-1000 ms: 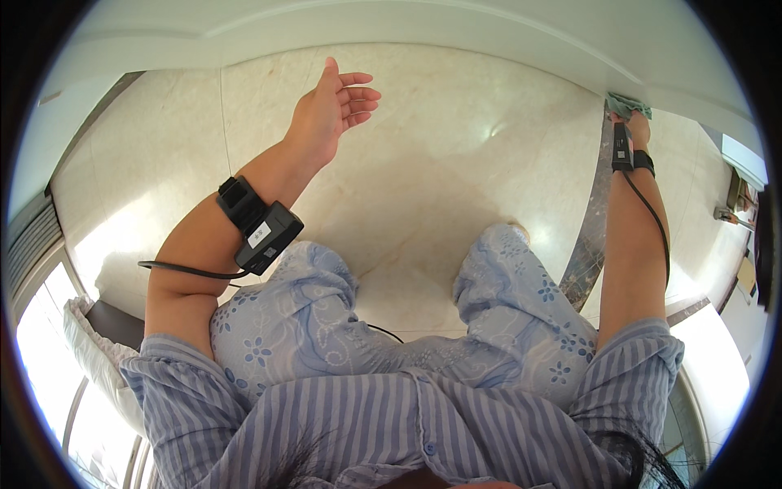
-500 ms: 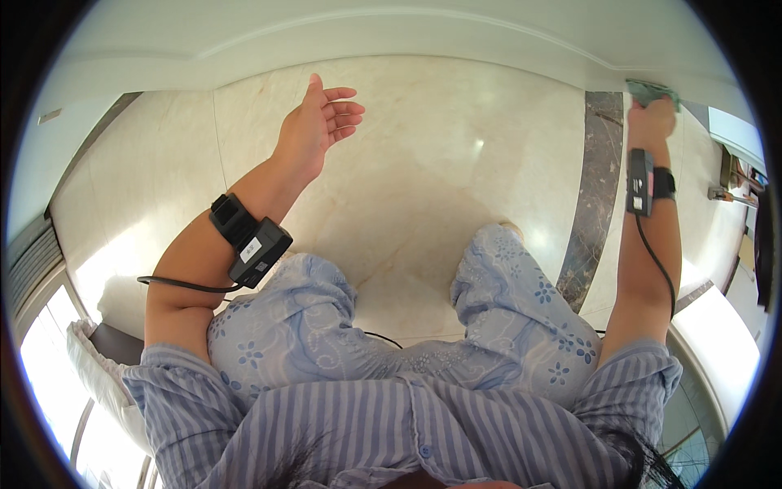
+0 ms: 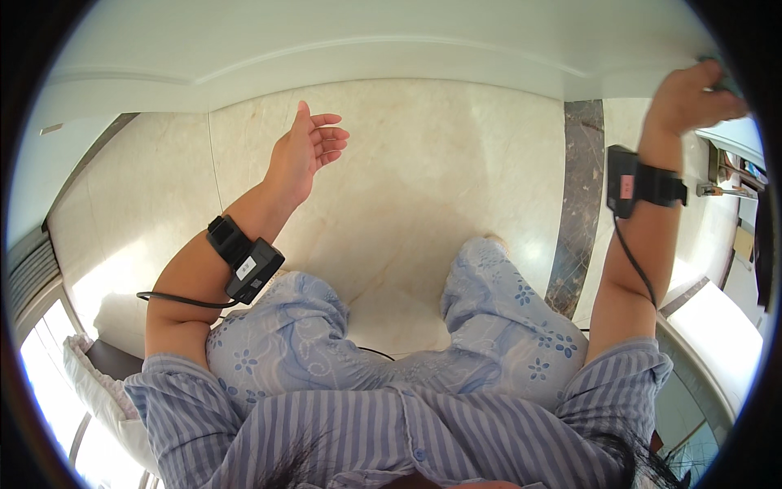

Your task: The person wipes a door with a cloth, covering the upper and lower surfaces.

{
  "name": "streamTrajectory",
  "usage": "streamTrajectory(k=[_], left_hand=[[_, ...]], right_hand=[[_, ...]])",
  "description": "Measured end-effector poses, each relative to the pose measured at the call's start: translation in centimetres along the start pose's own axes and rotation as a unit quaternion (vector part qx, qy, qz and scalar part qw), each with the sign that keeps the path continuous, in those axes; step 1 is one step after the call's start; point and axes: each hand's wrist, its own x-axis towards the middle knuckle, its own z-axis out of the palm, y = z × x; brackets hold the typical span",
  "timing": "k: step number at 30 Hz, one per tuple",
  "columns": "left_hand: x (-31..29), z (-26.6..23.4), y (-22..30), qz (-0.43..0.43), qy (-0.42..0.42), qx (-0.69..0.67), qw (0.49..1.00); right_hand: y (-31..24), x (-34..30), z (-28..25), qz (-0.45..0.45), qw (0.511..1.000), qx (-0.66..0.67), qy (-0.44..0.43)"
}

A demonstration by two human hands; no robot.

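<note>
At the far right, my right hand [image 3: 691,99] is closed around a greenish cloth [image 3: 729,83], only part of which shows past the fingers. Hand and cloth are up against the right end of a large white panel [image 3: 391,61] with a moulded line. My left hand [image 3: 308,151] hangs over the floor on the left, apart from the panel, with nothing in it. Its fingers are loosely stretched and its thumb points up. Each forearm wears a black strapped device with a cable.
Pale marble floor tiles [image 3: 391,163] with a dark stone strip [image 3: 577,204] lie below. To the right is an opening with a metal handle [image 3: 717,190]. A window with daylight and a light cushion [image 3: 106,391] are at the left. My knees point forward below the hands.
My right hand has moved right and up along the panel with the cloth, turning at the wrist. The view has tilted slightly; my left hand keeps the same pose.
</note>
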Motion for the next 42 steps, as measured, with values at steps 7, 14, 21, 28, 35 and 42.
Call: streamTrajectory(k=[7,14,21,28,35,42], left_hand=[[0.4,-0.1,-0.7,-0.014,0.012,0.002,1.000],[0.3,0.8,1.0,0.030,0.010,0.018,0.999],[-0.6,-0.3,3.1,0.127,0.028,0.044,0.991],[-1.4,-0.3,3.9,0.132,0.049,-0.003,0.990],[-3.7,1.1,6.8,0.129,0.021,-0.154,0.979],[-17.3,1.1,11.4,0.140,-0.066,-0.326,0.933]], right_hand=[[-4.5,-15.1,1.1,0.028,0.989,0.079,-0.126],[-7.0,-20.4,0.1,0.132,0.924,0.129,-0.334],[-6.9,-19.6,-0.5,0.180,0.909,0.140,-0.349],[-4.5,-8.9,0.1,-0.007,0.985,0.104,-0.140],[-5.6,-1.4,0.7,-0.066,0.987,0.135,-0.054],[-7.5,-9.8,-0.7,-0.217,0.943,0.088,-0.236]])
